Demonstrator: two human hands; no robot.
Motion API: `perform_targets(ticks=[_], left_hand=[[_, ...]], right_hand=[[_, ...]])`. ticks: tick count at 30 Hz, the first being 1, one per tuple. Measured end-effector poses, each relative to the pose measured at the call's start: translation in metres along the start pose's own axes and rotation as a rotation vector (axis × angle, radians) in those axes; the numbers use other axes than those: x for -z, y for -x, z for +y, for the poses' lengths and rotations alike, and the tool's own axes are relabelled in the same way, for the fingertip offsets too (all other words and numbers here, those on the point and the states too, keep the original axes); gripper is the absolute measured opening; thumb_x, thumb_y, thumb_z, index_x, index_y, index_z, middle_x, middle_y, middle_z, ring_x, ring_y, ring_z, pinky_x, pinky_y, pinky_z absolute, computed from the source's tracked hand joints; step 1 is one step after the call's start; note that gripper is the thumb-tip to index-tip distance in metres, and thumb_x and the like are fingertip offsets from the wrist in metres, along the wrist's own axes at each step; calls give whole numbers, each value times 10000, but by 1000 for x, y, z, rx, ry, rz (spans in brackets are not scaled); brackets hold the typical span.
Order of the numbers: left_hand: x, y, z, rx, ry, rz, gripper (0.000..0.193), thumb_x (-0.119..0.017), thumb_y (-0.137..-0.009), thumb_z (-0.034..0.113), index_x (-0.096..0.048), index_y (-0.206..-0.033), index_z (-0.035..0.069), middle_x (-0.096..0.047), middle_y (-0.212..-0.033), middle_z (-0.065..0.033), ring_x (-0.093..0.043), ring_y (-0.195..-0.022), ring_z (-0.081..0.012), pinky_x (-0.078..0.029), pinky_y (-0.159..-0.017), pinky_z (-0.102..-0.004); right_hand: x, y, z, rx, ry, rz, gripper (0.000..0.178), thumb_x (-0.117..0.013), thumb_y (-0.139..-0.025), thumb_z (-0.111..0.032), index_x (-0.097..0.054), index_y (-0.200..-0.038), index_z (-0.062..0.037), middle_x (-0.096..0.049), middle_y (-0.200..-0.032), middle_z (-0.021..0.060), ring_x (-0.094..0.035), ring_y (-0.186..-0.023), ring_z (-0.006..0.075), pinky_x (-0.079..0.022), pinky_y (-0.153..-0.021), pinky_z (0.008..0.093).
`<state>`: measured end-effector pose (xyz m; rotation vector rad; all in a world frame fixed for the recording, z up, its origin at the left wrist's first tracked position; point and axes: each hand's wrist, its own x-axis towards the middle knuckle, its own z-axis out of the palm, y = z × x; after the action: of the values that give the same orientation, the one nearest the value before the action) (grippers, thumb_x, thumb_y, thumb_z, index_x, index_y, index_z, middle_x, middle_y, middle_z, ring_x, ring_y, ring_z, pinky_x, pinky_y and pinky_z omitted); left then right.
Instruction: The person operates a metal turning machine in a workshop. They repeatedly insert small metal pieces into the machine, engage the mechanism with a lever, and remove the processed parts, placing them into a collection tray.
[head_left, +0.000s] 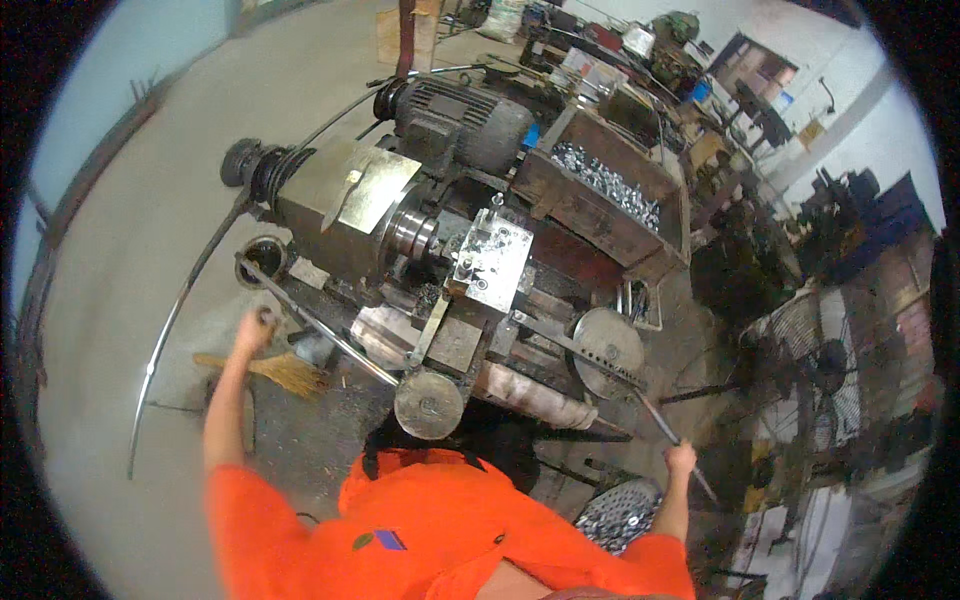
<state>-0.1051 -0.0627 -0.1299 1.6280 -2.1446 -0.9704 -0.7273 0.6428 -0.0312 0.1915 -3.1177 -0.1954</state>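
Observation:
A small metal lathe (345,185) stands in front of me, with a shiny round spindle (410,235) facing a pale tool block (495,260). My right hand (681,458) is closed around a long lever (657,416) that slopes down to the right from beside a large round disc (608,352). My left hand (256,332) is raised off to the left, its fingers curled. A small dark spot shows at its fingertips, too unclear to name. Near that hand, but apart from it, a long metal bar (330,336) slants toward a smaller round disc (429,405).
Behind the lathe sits a ribbed electric motor (465,125). A rusty bin (590,232) of small shiny metal parts is at the back right. More parts fill a basket (622,512) by my right forearm. A straw broom (268,371) lies at left. A fan (825,375) stands right.

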Motion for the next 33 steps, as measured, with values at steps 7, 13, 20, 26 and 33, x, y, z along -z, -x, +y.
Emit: perform_targets(ticks=[7, 13, 20, 26, 33], left_hand=[[13, 6, 101, 185, 499, 213, 398, -581, -840, 341, -551, -967, -35, -582, -637, -96, -573, -513, -190, -449, -408, -311], [-9, 5, 119, 36, 630, 316, 226, -559, -816, 161, -494, -931, -23, -547, -700, -79, -542, -523, -168, -464, -422, -320], [-14, -16, 93, 67, 686, 248, 255, -540, -821, 158, -436, -992, 1, -541, -699, -76, -565, -530, -185, -485, -421, -325], [-6, 12, 121, 87, 717, 314, 265, -539, -777, 216, -496, -815, -43, -539, -633, -119, -554, -441, -209, -489, -365, -323], [18, 4, 107, 237, 465, 88, 350, -533, -805, 294, -498, -839, -53, -546, -567, -175, -586, -426, -286, -489, -356, -349]], right_hand=[[-8, 59, -17, -38, -18, 9, 347, -598, -616, -274, -621, -862, -30, -628, -837, 190, -608, -824, 362, -482, -765, 426], [-39, 176, -41, 11, -218, 141, 311, -606, -535, -257, -617, -754, -36, -619, -759, 213, -601, -713, 395, -491, -676, 449], [-18, 229, -88, -40, -573, -14, 328, -536, -577, -249, -576, -799, -11, -588, -719, 253, -563, -700, 443, -449, -649, 478], [13, 236, -104, -70, -593, -85, 337, -528, -588, -245, -568, -825, -8, -572, -683, 252, -552, -680, 438, -439, -639, 486], [4, 234, -100, 36, -582, -19, 449, -549, -597, -276, -581, -980, -46, -568, -664, 232, -550, -649, 427, -443, -615, 475]])
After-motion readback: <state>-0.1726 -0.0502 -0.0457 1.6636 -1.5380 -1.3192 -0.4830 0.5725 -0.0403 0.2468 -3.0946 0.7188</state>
